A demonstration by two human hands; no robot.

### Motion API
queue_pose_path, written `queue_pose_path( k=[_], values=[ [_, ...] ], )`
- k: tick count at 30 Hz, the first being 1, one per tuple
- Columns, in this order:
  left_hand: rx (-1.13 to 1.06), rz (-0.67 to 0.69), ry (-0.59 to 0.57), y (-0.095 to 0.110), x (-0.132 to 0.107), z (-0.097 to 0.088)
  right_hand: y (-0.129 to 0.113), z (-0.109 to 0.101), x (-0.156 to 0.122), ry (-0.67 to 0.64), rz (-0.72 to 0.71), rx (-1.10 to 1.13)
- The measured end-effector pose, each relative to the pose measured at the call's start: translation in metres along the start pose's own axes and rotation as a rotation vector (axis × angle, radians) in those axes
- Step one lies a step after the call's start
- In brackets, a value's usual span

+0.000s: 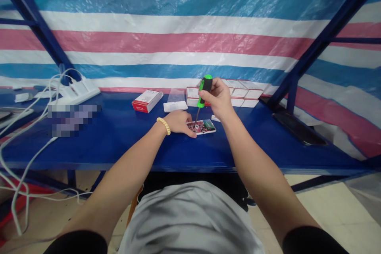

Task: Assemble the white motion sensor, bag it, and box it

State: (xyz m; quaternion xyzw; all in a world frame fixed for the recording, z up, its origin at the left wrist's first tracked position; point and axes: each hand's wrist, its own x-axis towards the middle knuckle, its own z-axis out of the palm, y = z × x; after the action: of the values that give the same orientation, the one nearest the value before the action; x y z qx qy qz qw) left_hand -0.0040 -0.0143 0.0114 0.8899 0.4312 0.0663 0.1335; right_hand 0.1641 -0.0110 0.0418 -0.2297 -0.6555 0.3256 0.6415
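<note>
While the left hand (178, 121) pins a circuit board (206, 127), grip open, the right hand (218, 98) clenches a green screwdriver (204, 87). Its tip touches the board.

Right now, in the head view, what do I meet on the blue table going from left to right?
White power strip, red-and-white box, left hand holding circuit board, right hand gripping green-handled screwdriver, dark phone.

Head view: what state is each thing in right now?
Screwdriver, upright, tip on the board, gripped by right hand.
Board, flat, exposed, held by left hand.
Box, closed, lying flat.
Phone, screen dark.
Power strip, cables plugged in.
</note>
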Motion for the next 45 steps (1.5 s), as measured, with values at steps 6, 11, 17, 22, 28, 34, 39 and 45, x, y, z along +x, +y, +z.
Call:
queue_pose_path(
  k=[6,11,17,22,28,34,39,45],
  values=[
    [0.014,-0.002,0.01,0.001,0.0,0.0,0.005,0.002,0.0,0.112,0.0,-0.226],
    [0.027,-0.022,0.013,0.003,0.0,0.0,0.011,0.003,-0.002,0.241,-0.048,-0.356],
    [-0.026,0.008,-0.012,0.001,0.0,-0.001,0.01,0.001,-0.001,0.183,-0.034,-0.243],
    [-0.054,0.011,-0.017,-0.001,0.0,-0.002,0.005,-0.002,0.001,0.026,0.011,-0.086],
    [-0.063,0.006,-0.019,-0.003,0.001,0.0,0.002,-0.01,0.001,-0.08,0.011,-0.102],
    [-0.018,0.005,-0.006,0.0,0.0,0.0,0.006,-0.007,-0.002,-0.005,-0.031,-0.248],
    [0.001,0.004,-0.004,0.003,0.0,-0.001,0.005,0.002,-0.007,0.06,-0.023,-0.3],
    [-0.017,0.048,0.008,-0.002,0.002,0.001,0.01,-0.017,0.006,0.219,-0.095,-0.335]
  ],
)
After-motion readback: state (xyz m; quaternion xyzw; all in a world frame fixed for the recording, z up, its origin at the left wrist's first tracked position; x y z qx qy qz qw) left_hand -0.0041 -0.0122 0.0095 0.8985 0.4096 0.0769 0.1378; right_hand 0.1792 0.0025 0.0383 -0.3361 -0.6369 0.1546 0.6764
